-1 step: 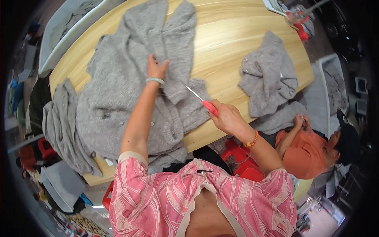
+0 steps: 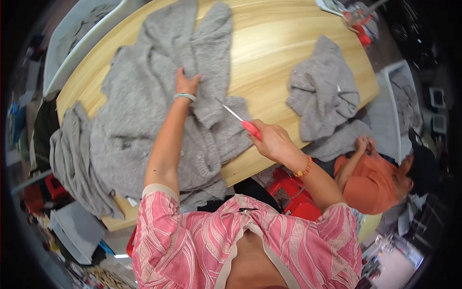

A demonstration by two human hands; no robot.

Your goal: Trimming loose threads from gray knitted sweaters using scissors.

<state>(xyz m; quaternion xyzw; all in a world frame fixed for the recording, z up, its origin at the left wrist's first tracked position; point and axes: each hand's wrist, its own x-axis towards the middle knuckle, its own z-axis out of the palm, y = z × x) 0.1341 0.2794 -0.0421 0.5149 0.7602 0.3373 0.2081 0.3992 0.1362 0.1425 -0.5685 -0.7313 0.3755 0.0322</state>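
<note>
A grey knitted sweater (image 2: 134, 96) with small shiny pieces on it lies spread over the left and middle of the table. On it rests my left hand (image 2: 186, 85), thumb and forefinger spread apart; its other fingers are hard to see. My right hand (image 2: 276, 143) is closed round the handle of a red-handled tool (image 2: 251, 129) with a long thin metal shaft. The shaft points up and left, its tip over the sweater's sleeve, to the right of my left hand. Whether the tip touches the knit, I cannot tell.
More grey knitwear lies crumpled on the table's right (image 2: 325, 91) and hangs over its left edge (image 2: 77, 159). Pale bins (image 2: 62, 72) holding grey garments stand at both sides. A person in orange (image 2: 370, 183) sits at the right. A red stool (image 2: 293, 195) is beside me.
The whole picture has shifted slightly left. Both hands and the tool keep nearly the same places over the sweater.
</note>
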